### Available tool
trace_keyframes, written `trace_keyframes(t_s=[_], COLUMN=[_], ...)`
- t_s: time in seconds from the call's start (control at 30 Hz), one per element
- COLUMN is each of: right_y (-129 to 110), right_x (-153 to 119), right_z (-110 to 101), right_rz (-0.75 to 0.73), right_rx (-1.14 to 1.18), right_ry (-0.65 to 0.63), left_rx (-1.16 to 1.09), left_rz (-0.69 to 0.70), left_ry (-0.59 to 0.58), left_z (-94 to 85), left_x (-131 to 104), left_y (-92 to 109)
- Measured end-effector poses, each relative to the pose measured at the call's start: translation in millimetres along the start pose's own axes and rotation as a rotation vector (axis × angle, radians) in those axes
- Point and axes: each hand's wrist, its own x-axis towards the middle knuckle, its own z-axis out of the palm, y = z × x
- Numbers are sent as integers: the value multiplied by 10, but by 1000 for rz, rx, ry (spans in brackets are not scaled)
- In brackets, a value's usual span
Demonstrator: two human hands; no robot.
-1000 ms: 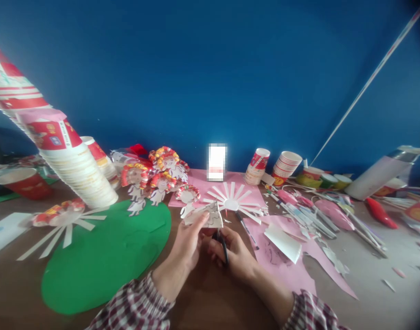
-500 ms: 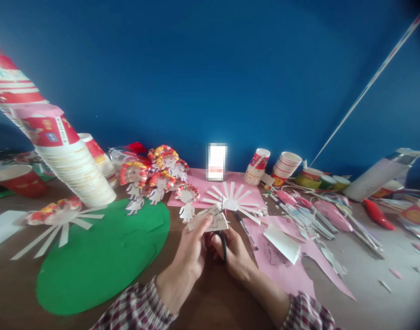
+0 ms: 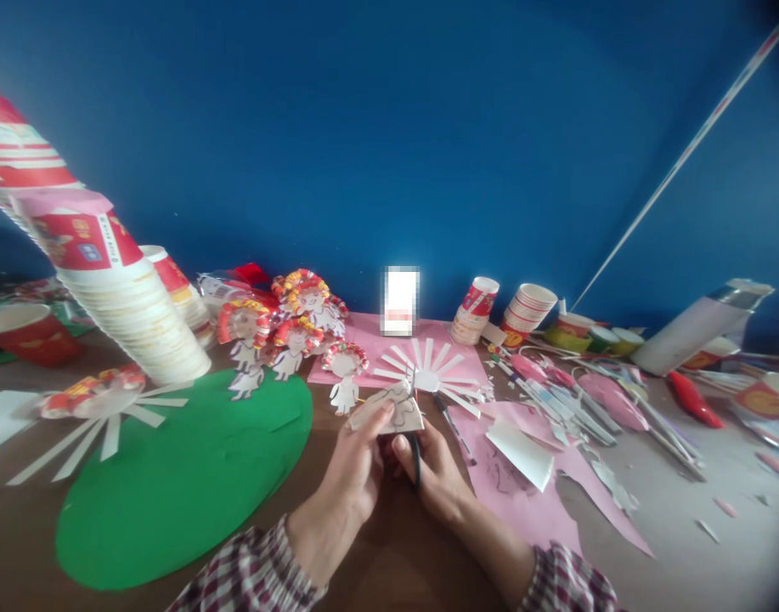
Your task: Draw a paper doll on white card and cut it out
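Note:
My left hand (image 3: 357,463) pinches a small piece of white paper (image 3: 389,410) with a figure drawn on it in dark lines. My right hand (image 3: 437,472) is closed on scissors (image 3: 417,459), whose dark handle loop shows by the thumb. The blades point away from me at the paper's right part; how far they are closed I cannot make out. Just beyond stands a cut-out white paper figure (image 3: 345,396) with a curled red-and-yellow rim round its head. A paper cup cut into spread white strips (image 3: 427,379) lies behind the scissors on pink paper (image 3: 364,327).
A green paper oval (image 3: 185,484) lies at left, partly under another strip-cut cup (image 3: 112,404). A tall leaning stack of paper cups (image 3: 134,314) rises behind it. Several finished figures (image 3: 293,344) stand farther back. Pens and scraps (image 3: 580,404) clutter the right, near a pink sheet (image 3: 522,510).
The paper has tilted slightly in my left hand, and the scissors have shifted a little against it. Both hands keep their grip. The whole view has moved slightly.

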Motion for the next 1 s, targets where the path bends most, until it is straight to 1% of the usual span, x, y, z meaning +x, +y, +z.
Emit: trace_keyframes(t_s=[0.17,0.37,0.5,0.6,0.8,1.0], right_y=[13,47,85,114,156,159], right_x=[1,6,4,4,6,9], right_z=[-7,-21,-19,-22,-36,-32], right_rz=[-5,-35,-44,-58,-52,-47], right_rx=[7,4,25,37,40,37], right_ry=[-4,-32,-36,-33,-28,-20], left_rx=[14,1,-10,-19,-50,-45], left_rz=[-5,-6,-30,-45,-33,-45], left_ry=[-15,-1,0,5,33,47], left_z=[-4,16,18,8,-16,-13], left_x=[1,-13,-9,0,9,11], left_y=[-9,-4,-7,-12,-22,-21])
